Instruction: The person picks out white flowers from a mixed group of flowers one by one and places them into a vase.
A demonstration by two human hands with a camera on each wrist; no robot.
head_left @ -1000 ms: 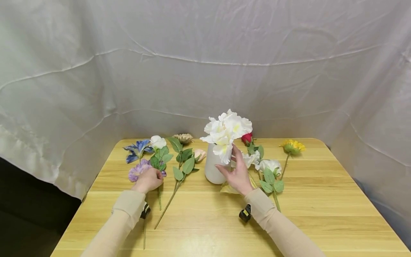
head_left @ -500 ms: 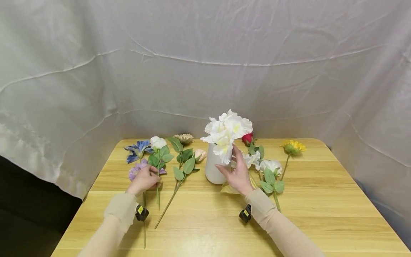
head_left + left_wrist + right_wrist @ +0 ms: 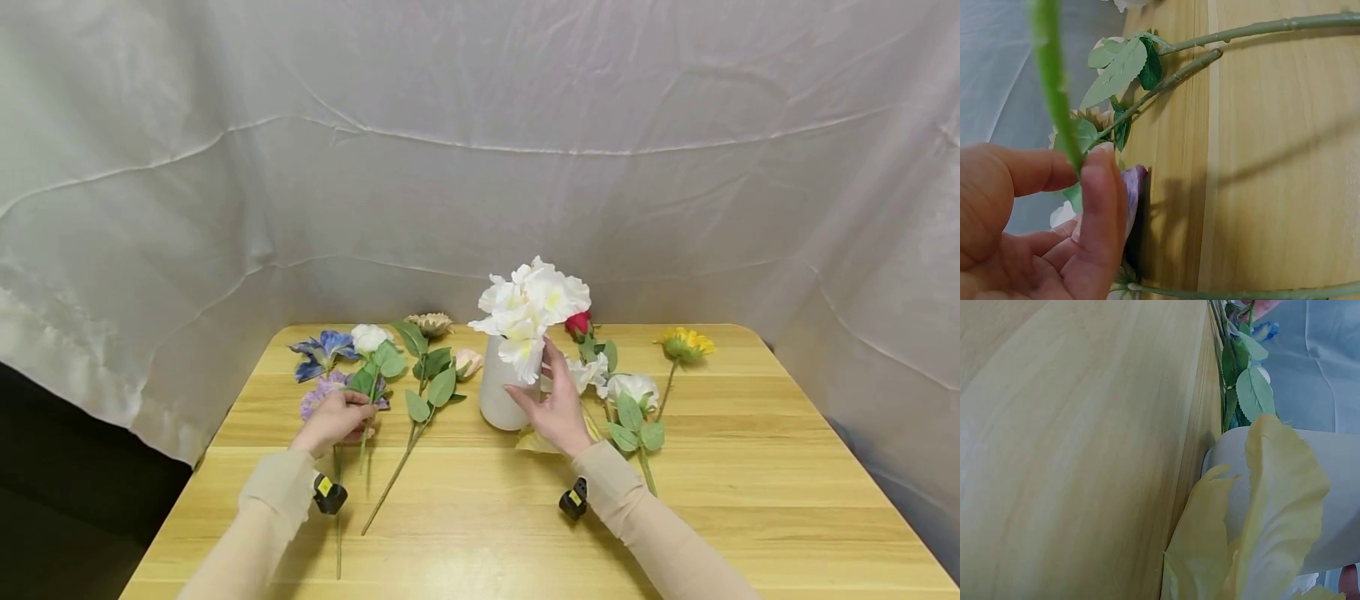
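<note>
Left hand (image 3: 335, 419) pinches a white, green-leaved rose (image 3: 370, 338), stem near-vertical, bloom toward the frame's top; right hand (image 3: 558, 408) grips the vase (image 3: 497, 393).

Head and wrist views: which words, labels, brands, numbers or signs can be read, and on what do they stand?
None can be read.
Yellow patch on the left wrist camera: any marking too small to read.
Yellow patch on the right wrist camera: likewise.

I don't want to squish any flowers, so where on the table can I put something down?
The table is bare in front of the white vase, between the long leafy stem and right sleeve. Another patch lies right of the yellow flower. It's crowded round the left hand, near the blue flower and purple flower, and just right of the vase.
</note>
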